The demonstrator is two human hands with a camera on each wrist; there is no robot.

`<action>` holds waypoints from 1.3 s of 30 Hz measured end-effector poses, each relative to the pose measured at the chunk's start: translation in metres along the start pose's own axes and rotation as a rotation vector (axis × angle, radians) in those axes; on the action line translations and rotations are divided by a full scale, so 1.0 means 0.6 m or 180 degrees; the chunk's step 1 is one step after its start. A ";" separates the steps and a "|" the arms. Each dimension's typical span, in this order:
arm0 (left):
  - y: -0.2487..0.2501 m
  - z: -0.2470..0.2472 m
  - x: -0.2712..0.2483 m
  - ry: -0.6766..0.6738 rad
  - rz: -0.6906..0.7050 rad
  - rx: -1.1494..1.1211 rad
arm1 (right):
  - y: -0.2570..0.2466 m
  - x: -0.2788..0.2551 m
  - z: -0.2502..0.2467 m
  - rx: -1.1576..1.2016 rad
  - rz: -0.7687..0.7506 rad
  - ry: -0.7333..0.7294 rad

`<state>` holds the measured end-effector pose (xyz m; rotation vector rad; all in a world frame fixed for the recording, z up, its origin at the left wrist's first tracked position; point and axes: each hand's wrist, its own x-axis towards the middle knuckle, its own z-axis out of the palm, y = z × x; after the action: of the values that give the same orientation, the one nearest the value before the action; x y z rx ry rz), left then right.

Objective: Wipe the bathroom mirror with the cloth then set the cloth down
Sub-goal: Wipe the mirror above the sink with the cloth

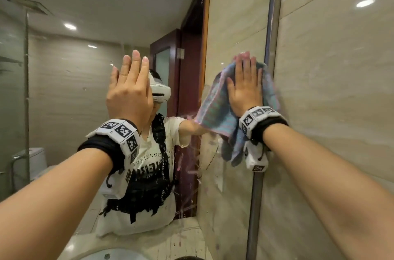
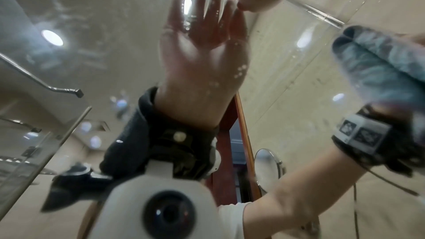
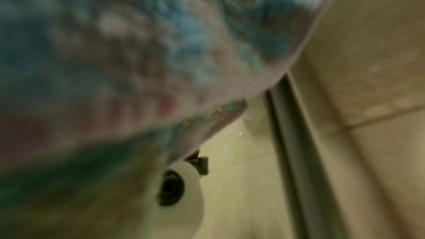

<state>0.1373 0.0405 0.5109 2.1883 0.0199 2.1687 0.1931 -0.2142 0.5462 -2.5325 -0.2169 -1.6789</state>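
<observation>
Cloth (image 1: 215, 108) sits flat under right hand (image 1: 246, 91), fingers straight, pressed against mirror (image 1: 230, 25) by its right edge; left hand (image 1: 130, 91) open, empty.

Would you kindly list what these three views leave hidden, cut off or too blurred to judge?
- Right hand palm and the mirror under it: head view, covered by the cloth.
- Right wrist view: blurred cloth fills it; no fingers readable.
- Left hand: left wrist view cuts it off at the top edge, so contact with the glass is unclear.
- Sink: cut by bottom edge.
</observation>
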 end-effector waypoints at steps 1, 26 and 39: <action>0.003 0.000 -0.003 -0.0020 -0.0020 -0.0005 | 0.005 -0.010 0.005 -0.0046 0.0083 -0.0001; 0.009 -0.002 -0.055 -0.0160 0.0048 -0.0052 | -0.069 -0.068 0.020 0.0414 0.0685 -0.0031; -0.011 0.008 -0.194 0.0070 0.0636 0.0326 | -0.137 -0.168 0.036 0.0164 -0.0653 -0.0752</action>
<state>0.1413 0.0406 0.3941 2.3124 -0.0930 2.3447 0.1603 -0.1366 0.4452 -2.7461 -0.5478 -1.4073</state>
